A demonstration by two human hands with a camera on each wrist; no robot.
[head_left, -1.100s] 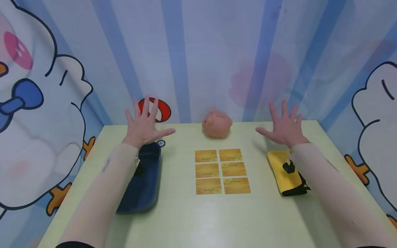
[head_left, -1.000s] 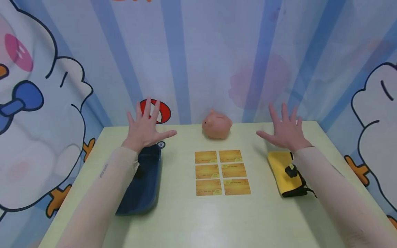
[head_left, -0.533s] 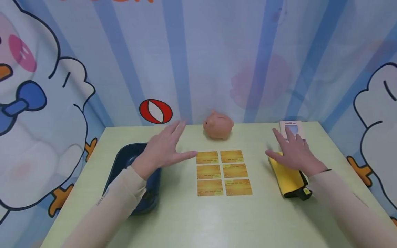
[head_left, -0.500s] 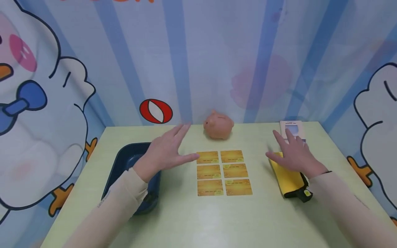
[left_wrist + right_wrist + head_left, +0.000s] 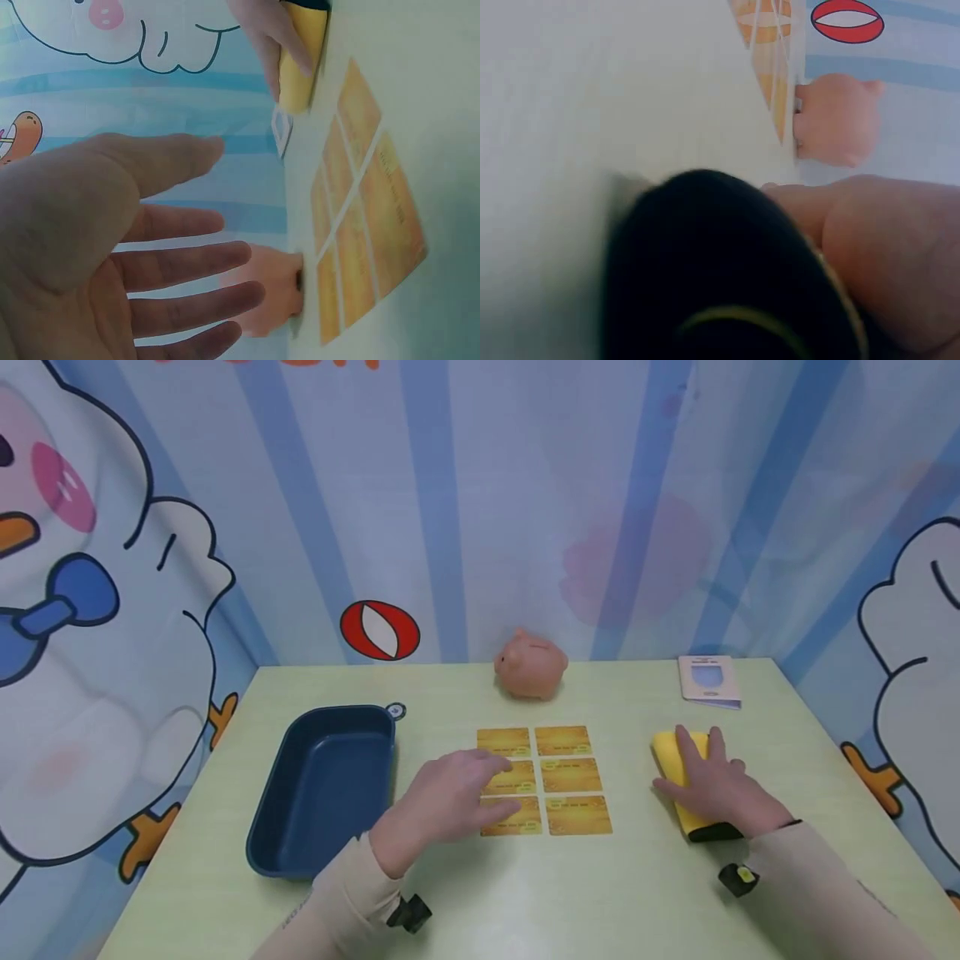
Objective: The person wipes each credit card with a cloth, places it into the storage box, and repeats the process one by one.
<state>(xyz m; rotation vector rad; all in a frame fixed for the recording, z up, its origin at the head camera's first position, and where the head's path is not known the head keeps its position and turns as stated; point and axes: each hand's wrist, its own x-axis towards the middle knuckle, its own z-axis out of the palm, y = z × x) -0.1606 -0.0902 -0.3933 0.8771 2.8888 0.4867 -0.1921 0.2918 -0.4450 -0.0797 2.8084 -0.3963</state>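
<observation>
My left hand [image 5: 450,797] hovers over the left column of gold cards [image 5: 573,816], which lie in two columns on the table. Its fingers are extended with nothing between them, and the left wrist view shows the bare palm [image 5: 67,277]. On the right, my right hand [image 5: 716,785] rests over a yellow pouch [image 5: 670,752] with black trim. Its fingers spread across the top and the thumb lies by the left side. In the right wrist view the pouch's dark end [image 5: 712,255] fills the foreground and hides most of the fingers.
A dark blue tray [image 5: 258,827] stands at the left, with a small round chip [image 5: 396,711] by its far corner. Behind the cards sits a pink piggy bank [image 5: 531,667]. A pale pink booklet [image 5: 708,681] lies at the back right, near a striped curtain [image 5: 510,510].
Both hands have come down from near the table's back edge. The left moved right and nearer, from the tray to the cards. The right lowered onto the pouch, uncovering the booklet.
</observation>
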